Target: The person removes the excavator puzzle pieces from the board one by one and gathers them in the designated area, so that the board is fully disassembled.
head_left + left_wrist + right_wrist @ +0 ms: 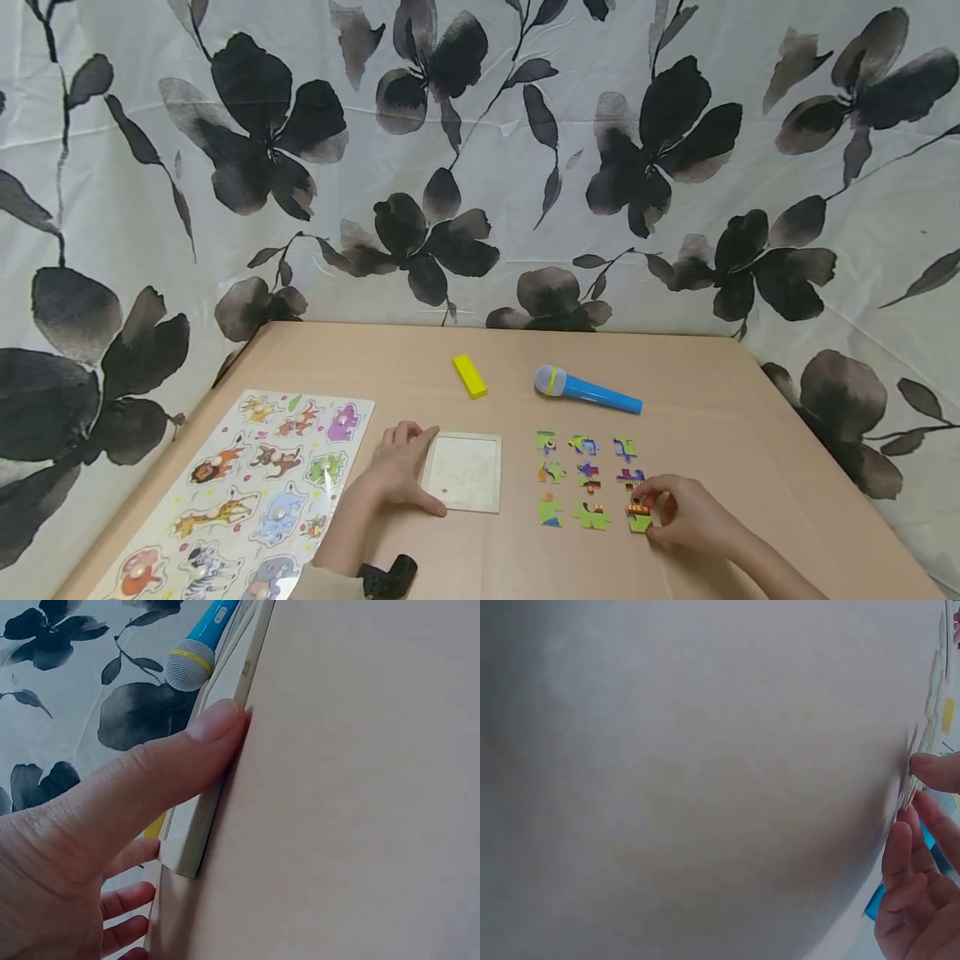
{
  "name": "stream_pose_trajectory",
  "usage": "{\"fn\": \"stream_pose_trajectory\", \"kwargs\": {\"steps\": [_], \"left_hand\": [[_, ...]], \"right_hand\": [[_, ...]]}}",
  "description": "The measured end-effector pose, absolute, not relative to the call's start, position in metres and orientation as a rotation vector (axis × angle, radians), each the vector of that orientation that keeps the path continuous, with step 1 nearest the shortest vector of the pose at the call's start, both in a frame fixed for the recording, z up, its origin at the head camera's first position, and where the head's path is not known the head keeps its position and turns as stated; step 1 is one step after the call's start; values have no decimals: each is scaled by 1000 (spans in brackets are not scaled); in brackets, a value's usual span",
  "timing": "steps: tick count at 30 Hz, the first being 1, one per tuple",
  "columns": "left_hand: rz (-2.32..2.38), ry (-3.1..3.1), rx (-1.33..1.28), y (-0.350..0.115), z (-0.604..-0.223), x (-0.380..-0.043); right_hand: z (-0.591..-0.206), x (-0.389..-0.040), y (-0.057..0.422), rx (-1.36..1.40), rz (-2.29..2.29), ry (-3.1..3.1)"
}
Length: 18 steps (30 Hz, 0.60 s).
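Observation:
On the table lies a white square puzzle tray [462,472]. My left hand [401,468] holds it by its left side, thumb along the near edge and index finger by the far left corner; in the left wrist view the thumb presses the rim of the tray [191,840]. To the right, several colourful jigsaw pieces [589,475] are laid out in rows. My right hand [693,515] pinches the jigsaw piece [639,518] at the near right of the group between thumb and fingers. In the right wrist view this thin piece appears edge-on at the fingertips.
A large animal-picture board [247,492] lies at the left, partly behind my left forearm. Toward the back are a yellow block [470,377] and a blue toy microphone [588,389]. A floral cloth [480,167] hangs behind the table [390,358].

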State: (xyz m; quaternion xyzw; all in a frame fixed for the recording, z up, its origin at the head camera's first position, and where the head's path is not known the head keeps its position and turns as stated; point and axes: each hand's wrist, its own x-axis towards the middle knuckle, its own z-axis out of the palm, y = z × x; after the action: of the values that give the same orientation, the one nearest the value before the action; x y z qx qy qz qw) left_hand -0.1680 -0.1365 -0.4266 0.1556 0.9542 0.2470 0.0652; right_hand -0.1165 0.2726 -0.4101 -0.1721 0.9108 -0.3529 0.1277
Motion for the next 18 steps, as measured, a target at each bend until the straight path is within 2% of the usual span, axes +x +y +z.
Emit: {"fn": "stream_pose_trajectory", "kwargs": {"steps": [18], "left_hand": [[738,2855,492,-136,-419,-165]], "right_hand": [[-407,-116,272,-465,-1029,2650]]}}
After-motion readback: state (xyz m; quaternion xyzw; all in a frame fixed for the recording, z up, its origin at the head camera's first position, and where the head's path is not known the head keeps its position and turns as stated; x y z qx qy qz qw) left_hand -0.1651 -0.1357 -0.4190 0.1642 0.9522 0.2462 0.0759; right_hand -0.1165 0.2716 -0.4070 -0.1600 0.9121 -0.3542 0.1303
